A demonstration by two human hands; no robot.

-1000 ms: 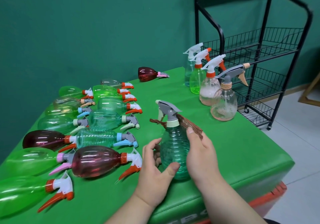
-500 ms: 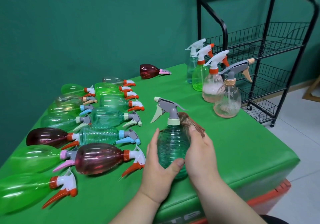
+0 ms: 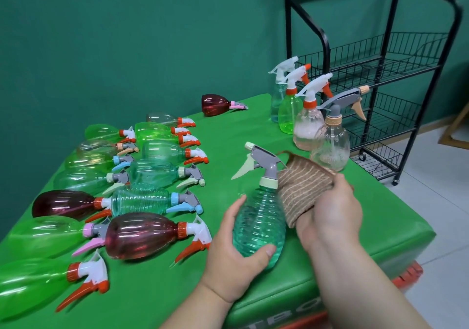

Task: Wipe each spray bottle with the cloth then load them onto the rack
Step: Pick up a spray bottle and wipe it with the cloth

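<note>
1. A person's left hand [image 3: 236,250] grips a ribbed teal spray bottle [image 3: 258,217] around its lower body. The thumb lies across the front and the fingers curl behind.
2. The bottle is close to the near edge of the green-covered table [image 3: 330,247], right of the middle. It is nearly upright, leaning a little to the left, and its grey trigger head points left. It is not clear whether its base touches the table.
3. The right hand [image 3: 335,209] holds a folded brown striped cloth [image 3: 302,186], with the fingers curled around it. The cloth presses against the bottle's right shoulder, just below the pale collar.
4. Four upright spray bottles [image 3: 307,128] stand close together in a row at the far right corner of the table. One is pale blue, one green, one pinkish and one clear.
5. Many spray bottles lying on their sides [image 3: 152,171] fill the left half of the table in rough rows. They are green, teal and dark red, with their trigger heads pointing right.
6. One dark red bottle [image 3: 215,104] lies alone near the far edge.
7. A black wire rack [image 3: 380,67] on wheels stands on the floor just beyond the far right corner.
</note>
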